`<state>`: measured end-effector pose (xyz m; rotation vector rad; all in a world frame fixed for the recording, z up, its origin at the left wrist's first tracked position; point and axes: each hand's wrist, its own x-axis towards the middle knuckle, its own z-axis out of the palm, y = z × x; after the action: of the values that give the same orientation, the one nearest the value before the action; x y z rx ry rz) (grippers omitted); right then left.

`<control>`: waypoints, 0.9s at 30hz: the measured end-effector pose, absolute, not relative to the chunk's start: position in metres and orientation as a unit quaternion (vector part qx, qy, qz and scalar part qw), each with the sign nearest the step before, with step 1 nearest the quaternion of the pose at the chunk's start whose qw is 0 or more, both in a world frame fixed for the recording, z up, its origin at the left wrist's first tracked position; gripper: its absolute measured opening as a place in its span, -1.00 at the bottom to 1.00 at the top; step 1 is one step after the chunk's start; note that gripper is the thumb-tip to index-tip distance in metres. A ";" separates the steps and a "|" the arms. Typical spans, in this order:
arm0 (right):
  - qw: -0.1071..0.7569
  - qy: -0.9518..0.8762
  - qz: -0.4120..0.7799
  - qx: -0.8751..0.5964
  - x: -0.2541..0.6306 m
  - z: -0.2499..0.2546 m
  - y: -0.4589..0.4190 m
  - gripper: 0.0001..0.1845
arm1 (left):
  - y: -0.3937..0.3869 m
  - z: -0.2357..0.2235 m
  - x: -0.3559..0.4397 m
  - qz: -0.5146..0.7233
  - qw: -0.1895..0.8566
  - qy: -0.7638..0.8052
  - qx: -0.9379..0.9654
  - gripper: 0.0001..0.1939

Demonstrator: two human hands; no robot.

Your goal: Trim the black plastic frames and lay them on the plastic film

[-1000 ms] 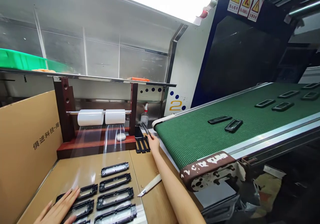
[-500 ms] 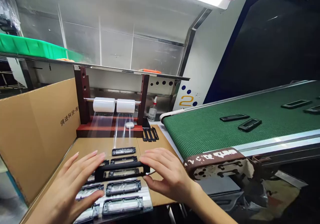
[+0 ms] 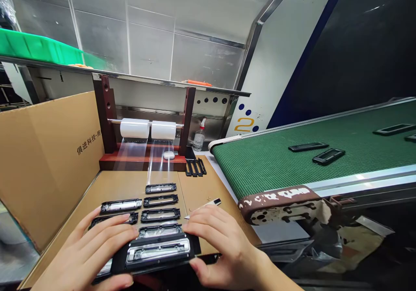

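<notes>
Between my hands is a black rectangular plastic frame (image 3: 135, 270) with a long window, its broad face tilted up toward me. My left hand (image 3: 94, 250) has its left end between thumb and fingers. My right hand (image 3: 224, 243) pinches its right end. Beneath and beyond it, similar black frames (image 3: 160, 214) lie in two columns on strips of clear film (image 3: 162, 168). Fingers of my left hand cover part of the left column. Beside my right fingers lies a slim white tool with a dark end (image 3: 212, 202), partly hidden.
Two film rolls (image 3: 134, 128) hang on a red-brown wooden stand (image 3: 143, 164). Several narrow black parts (image 3: 196, 168) and a spray bottle (image 3: 199, 135) are near it. A cardboard panel (image 3: 48, 152) rises at left. On the right, a green conveyor belt (image 3: 260, 165) carries black frames (image 3: 328, 155).
The held frame has come lower and nearer to me and tipped from edge-on to show its face. Both hands have moved down with it. The view has shifted slightly.
</notes>
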<state>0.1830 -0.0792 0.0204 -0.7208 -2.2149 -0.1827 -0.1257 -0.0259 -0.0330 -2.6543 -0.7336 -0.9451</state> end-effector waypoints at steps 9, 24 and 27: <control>0.389 -0.875 -0.059 -0.282 0.184 0.013 -0.084 -0.62 | -0.019 -0.051 -0.127 -0.294 0.130 -0.244 -0.915 -0.21; 0.241 -0.811 -0.067 -0.528 0.253 -0.069 -0.034 -0.72 | -0.037 -0.068 -0.058 -0.553 -0.444 -0.382 -0.592 -0.38; 0.234 -0.814 -0.076 -0.527 0.273 -0.091 -0.021 -0.84 | -0.042 -0.072 -0.046 -0.564 -0.525 -0.372 -0.517 -0.36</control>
<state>0.2726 -0.0209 -0.0907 -1.4462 -2.2336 -0.2084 -0.0464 -0.0418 -0.0722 -2.5821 -1.8587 -2.8137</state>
